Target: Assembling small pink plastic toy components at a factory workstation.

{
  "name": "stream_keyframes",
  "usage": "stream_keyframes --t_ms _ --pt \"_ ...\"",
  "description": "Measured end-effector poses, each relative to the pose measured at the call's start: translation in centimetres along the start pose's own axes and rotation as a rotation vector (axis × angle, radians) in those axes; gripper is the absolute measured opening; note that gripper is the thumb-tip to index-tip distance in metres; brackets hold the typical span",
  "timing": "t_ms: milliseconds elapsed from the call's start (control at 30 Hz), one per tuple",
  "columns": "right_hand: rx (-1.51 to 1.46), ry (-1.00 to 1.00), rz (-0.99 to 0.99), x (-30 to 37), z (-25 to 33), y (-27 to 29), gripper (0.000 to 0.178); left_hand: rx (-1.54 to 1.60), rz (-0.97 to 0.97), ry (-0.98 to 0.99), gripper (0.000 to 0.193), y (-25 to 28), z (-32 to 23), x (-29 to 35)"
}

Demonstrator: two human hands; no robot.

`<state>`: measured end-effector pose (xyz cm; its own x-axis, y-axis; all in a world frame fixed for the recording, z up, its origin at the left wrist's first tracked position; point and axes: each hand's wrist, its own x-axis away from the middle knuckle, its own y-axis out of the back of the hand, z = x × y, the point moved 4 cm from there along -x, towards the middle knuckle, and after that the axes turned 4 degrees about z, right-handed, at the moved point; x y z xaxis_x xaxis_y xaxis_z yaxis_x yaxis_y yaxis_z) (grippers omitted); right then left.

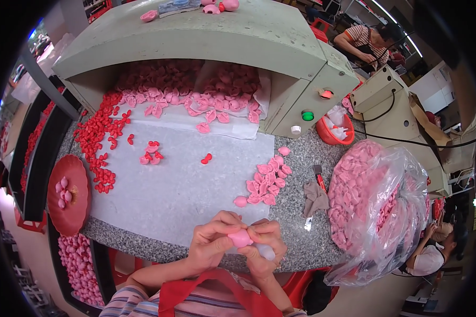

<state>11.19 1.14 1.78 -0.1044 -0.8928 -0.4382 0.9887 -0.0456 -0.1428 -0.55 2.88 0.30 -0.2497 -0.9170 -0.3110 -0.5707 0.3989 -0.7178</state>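
Close to the front edge of the worktable, both my hands are together around a small pink rounded piece (240, 238). My left hand (212, 240) pinches it between thumb and fingers. Against its other side are the fingertips of my right hand (264, 238), which also grips a small whitish squeeze bottle (266, 252), partly hidden by the fingers. On the white sheet (158, 206) beyond lie a pile of pink shell-like pieces (264, 182), a small cluster of pink and red pieces (151, 153) and one red piece (206, 158).
A metal housing (195, 39) with pink pieces inside stands at the back. Many red pieces (92, 140) and a red dish (69, 211) are left. Right are a cloth (316, 199), a brush (319, 177), an orange-red basket (336, 132) and a bulging clear bag (375, 206). Other people sit farther right.
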Motion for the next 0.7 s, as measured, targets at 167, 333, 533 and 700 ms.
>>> stream_keyframes --t_ms 167,333,533,700 --pt "0.043 -0.03 0.001 0.0 -0.2 0.1 0.03 0.009 -0.025 0.007 0.022 0.2 0.3 -0.1" --pt "0.077 -0.108 -0.025 -1.0 0.6 0.9 0.028 -0.464 -0.053 0.034 0.024 0.6 -0.5 -0.5" --pt "0.179 -0.468 0.321 -3.9 0.9 1.6 0.027 -0.971 0.097 0.469 0.047 0.4 -3.0 -2.7" --pt "0.19 -0.404 0.258 -4.4 2.5 -0.1 0.039 -0.355 0.021 0.466 0.049 1.6 -1.7 -2.4"
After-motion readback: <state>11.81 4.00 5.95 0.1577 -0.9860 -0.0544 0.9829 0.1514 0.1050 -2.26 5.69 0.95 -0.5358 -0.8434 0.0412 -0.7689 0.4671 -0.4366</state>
